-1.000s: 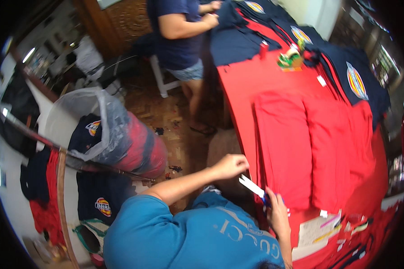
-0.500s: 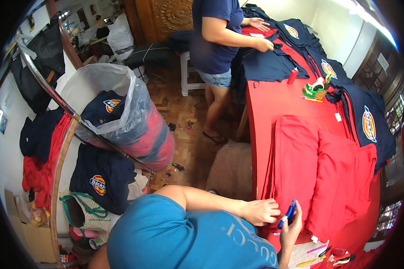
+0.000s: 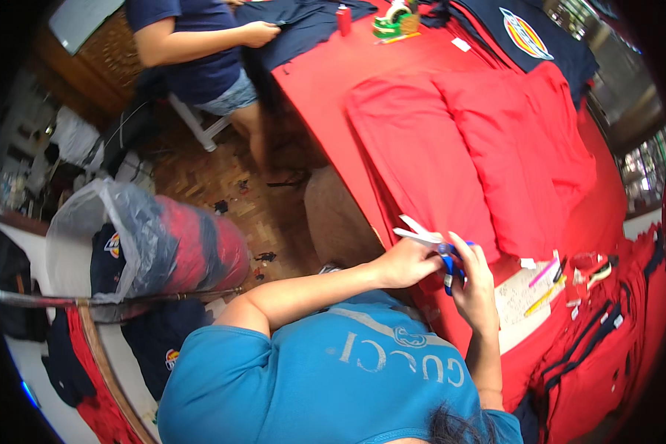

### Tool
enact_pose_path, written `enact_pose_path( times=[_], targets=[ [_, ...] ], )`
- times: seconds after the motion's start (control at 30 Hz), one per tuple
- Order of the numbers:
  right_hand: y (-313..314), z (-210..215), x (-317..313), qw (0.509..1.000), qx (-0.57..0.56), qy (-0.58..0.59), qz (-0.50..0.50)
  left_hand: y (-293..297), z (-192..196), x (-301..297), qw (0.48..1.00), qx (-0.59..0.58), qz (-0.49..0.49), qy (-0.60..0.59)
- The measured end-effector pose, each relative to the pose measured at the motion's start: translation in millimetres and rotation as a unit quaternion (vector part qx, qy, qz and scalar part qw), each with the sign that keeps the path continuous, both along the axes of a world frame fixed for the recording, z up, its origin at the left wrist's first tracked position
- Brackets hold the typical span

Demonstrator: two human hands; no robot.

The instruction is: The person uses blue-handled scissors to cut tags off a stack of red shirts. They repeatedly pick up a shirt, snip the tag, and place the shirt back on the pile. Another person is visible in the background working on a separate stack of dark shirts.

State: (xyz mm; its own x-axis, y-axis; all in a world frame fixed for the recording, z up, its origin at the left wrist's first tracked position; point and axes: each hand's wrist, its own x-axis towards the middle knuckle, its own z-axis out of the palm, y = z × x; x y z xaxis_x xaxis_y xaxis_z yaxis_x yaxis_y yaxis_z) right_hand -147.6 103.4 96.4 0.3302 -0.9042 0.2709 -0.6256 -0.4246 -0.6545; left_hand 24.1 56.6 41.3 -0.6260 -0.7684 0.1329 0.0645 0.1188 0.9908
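Note:
My right hand point(image 3: 475, 285) grips blue-handled scissors point(image 3: 449, 260), their blades spread apart and pointing to the far left. Close beside it, my left hand point(image 3: 407, 264) has its fingers curled just below the blades; whatever they pinch, if anything, is hidden. Both hands are over the near left edge of the red table. Just beyond the blades lies a large red garment point(image 3: 422, 155), folded and spread across the tabletop.
Pens point(image 3: 546, 296) lie on a written-on paper point(image 3: 522, 303) at my right, near stacked red garments point(image 3: 599, 362). A green tape dispenser point(image 3: 397, 22) and red bottle point(image 3: 344, 20) stand farther off. A co-worker point(image 3: 200, 44) handles dark cloth point(image 3: 303, 29). Left is a plastic-lined bin point(image 3: 137, 237).
My view has swung, so the table sits farther left and higher. The scissors now show their blades spread, and my left hand has come up beside them.

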Motion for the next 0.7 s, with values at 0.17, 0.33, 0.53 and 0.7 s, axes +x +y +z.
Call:
enact_pose_path(
  times=[0.17, 0.33, 0.53, 0.7],
  targets=[
    [-64, -20, -18, 0.995, -0.007, -0.098, 0.013, -1, -27, 11, 0.976, 0.08, 0.201, 0.039],
    [-127, -34, -193, 0.799, -0.138, -0.513, -0.282, -21, -42, 44, 0.957, 0.073, 0.276, 0.05],
    [-23, -117, -295, 0.77, -0.046, -0.315, -0.552, -22, -66, 57, 0.96, 0.175, 0.217, -0.032],
    [33, -100, -187, 0.842, -0.058, -0.287, -0.453, -32, -65, 41, 0.953, 0.169, 0.172, -0.184]
  ],
)
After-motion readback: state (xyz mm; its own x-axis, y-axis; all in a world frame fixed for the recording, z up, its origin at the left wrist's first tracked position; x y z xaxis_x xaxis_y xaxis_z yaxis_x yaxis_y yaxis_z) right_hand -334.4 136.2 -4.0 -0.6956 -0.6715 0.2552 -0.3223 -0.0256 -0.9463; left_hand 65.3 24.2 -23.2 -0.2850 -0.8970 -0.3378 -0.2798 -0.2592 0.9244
